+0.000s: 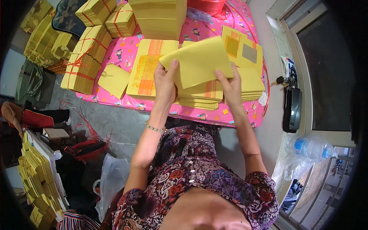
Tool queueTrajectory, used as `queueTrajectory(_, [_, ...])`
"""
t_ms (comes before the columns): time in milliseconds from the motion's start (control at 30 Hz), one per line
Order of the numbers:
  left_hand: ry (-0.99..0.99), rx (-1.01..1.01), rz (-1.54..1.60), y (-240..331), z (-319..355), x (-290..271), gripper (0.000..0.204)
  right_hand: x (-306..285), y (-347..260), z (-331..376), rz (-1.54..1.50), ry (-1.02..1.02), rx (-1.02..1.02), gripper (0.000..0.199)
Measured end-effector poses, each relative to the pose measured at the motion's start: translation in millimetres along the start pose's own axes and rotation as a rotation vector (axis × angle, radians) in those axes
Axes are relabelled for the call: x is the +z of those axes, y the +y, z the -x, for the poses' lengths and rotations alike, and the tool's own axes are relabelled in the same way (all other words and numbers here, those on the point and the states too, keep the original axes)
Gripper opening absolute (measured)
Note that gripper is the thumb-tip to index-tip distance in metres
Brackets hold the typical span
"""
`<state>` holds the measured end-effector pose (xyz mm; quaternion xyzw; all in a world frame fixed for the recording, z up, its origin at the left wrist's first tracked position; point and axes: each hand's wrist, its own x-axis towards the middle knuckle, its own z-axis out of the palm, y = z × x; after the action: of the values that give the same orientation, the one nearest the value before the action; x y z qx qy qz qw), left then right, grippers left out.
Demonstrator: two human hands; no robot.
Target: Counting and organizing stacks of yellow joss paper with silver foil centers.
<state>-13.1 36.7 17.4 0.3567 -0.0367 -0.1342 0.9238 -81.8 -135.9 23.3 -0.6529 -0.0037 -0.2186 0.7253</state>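
Observation:
A yellow paper sheet [197, 61], or a few together, is held tilted above the table between my hands. At its left corner, my left hand [166, 78] pinches it, thumb on top and fingers partly hidden beneath. My right hand [230, 86] grips the right edge, thumb over the paper. Below the sheet lies a yellow paper stack [199, 103] with an orange print, partly covered. Left of it is another stack with an orange-printed top [147, 67]. Near my right hand sit a plain yellow stack [253, 86] and yellow paper with a grey square [249, 53].
A pink patterned cloth [172, 111] covers the table. Bundles tied with red string [82, 69] line its left side. Behind stand a tall yellow stack [159, 19] and a red string roll [209, 5]. A plastic bottle [310, 147] is at right. More yellow paper [36, 172] sits lower left.

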Motion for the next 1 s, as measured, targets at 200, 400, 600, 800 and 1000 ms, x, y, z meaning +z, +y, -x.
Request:
queueTrajectory(200, [-0.155, 0.282, -0.496, 11.2, -0.4, 3.6, 0.019, -8.7, -17.3, -11.8, 0.039, -0.058, 0.001, 0.042])
queueTrajectory(400, [-0.231, 0.227, -0.566, 25.9, 4.3, 22.0, 0.024, -6.8, -2.8, -8.1, -0.192, 0.044, 0.049, 0.039])
queueTrajectory(600, [-0.147, 0.095, -0.390, 8.8, 9.9, 18.9, 0.027, 0.3, 17.0, 4.9, -0.529, 0.194, 0.156, 0.042])
queueTrajectory(800, [-0.111, 0.172, -0.230, 3.1, 3.3, 17.9, 0.020, -8.4, 19.9, 10.5, -0.026, 0.186, -0.044, 0.041])
queueTrajectory(1000, [-0.328, 0.297, -0.607, 2.6, 8.9, 20.8, 0.010, -5.1, -13.0, -2.7, 0.197, -0.026, -0.233, 0.034])
